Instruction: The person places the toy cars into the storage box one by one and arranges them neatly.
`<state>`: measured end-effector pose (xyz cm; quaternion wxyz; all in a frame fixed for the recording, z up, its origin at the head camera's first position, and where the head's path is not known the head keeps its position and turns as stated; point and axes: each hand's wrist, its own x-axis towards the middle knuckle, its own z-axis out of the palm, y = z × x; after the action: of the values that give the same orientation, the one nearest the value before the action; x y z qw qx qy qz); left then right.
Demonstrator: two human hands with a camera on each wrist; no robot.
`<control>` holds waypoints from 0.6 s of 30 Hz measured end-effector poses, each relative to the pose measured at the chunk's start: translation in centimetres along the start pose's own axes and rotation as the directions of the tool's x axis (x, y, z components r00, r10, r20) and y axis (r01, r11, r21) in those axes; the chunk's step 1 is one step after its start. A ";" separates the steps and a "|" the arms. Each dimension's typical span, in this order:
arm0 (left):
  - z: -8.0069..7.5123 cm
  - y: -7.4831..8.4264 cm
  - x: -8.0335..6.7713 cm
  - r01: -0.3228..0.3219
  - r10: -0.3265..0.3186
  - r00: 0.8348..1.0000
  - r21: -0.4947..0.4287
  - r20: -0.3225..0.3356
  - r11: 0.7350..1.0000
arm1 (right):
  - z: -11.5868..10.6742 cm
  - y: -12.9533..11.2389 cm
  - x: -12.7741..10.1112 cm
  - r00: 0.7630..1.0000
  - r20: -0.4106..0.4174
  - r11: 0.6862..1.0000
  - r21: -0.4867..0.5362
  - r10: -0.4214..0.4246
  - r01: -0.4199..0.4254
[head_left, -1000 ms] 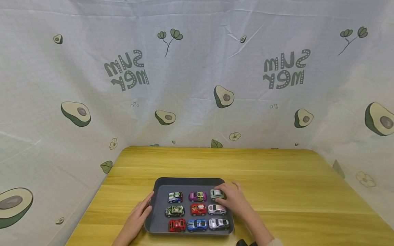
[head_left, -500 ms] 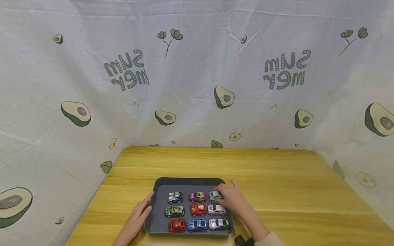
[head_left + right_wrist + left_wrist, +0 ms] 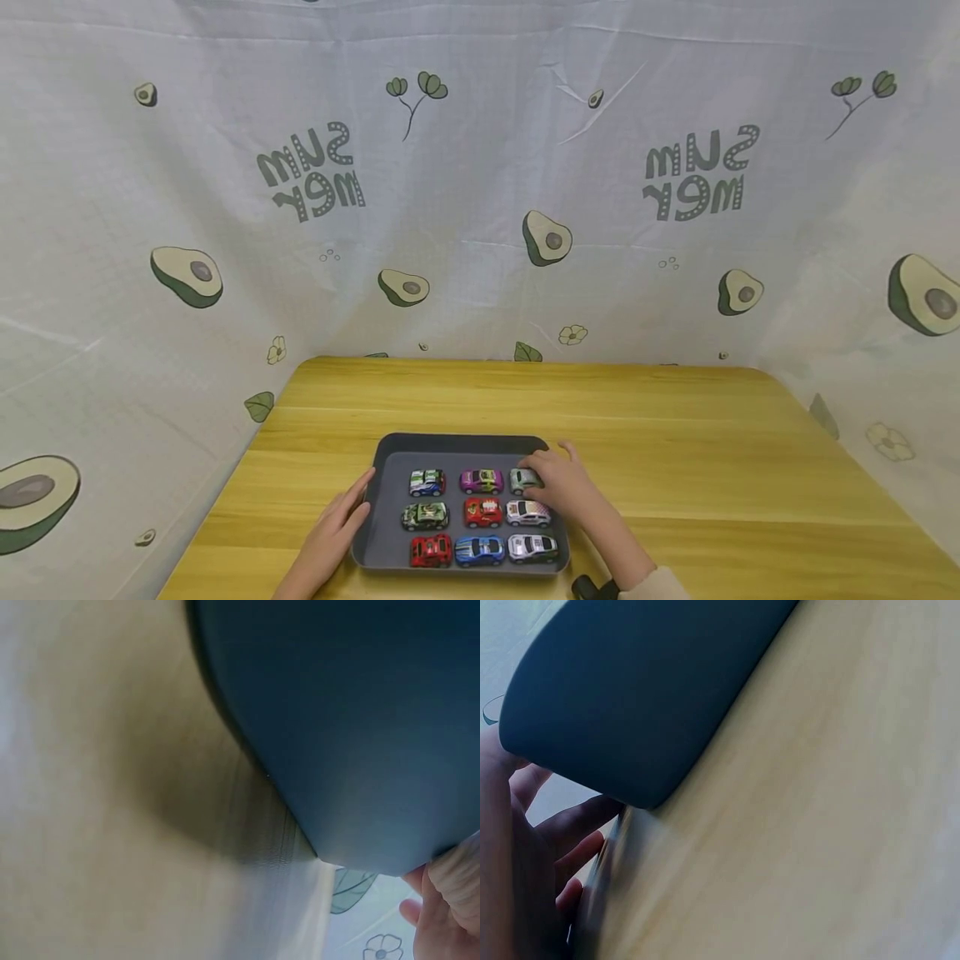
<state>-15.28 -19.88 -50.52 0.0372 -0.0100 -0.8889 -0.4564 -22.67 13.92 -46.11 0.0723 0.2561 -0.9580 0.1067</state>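
Observation:
A dark grey tray [image 3: 461, 441] lies near the table's front edge and holds several toy cars in three rows. My right hand [image 3: 551, 481] reaches in from the right, its fingers curled over the grey-green car [image 3: 522, 479] in the tray's far right corner. My left hand [image 3: 351, 505] rests with fairly straight fingers against the tray's left rim. The left wrist view shows the tray's corner [image 3: 645, 697] from close by and my left fingers [image 3: 574, 840] beside it. In the right wrist view only the tray's side [image 3: 360, 712] and a bit of my right hand [image 3: 450, 915] appear.
The wooden table [image 3: 675, 450] stretches bare behind and to the right of the tray. A white cloth printed with avocados [image 3: 480, 208] hangs around the back and both sides. A small dark object [image 3: 588, 587] sits at the front edge by my right sleeve.
My right hand with the grey-green car has shifted slightly to the left and nearer. The left hand and the other cars have stayed put.

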 end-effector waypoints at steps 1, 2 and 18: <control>0.0 0.0 0.0 -0.001 0.001 1.000 -0.001 0.000 1.000 | 0.0 0.0 0.0 1.000 0.001 1.000 0.005 0.003 -0.003; 0.0 0.0 0.0 0.000 0.000 1.000 0.000 -0.001 1.000 | 0.0 0.1 0.0 1.000 0.003 1.000 0.013 0.008 -0.008; 0.0 0.2 0.0 0.008 -0.008 1.000 -0.015 0.004 1.000 | 0.6 0.6 -0.3 0.996 -0.046 0.968 0.244 0.077 -0.064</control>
<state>-15.28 -19.79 -50.38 0.0336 -0.0074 -0.8856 -0.4631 -22.77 14.40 -46.89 0.0632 0.2259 -0.9439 0.2323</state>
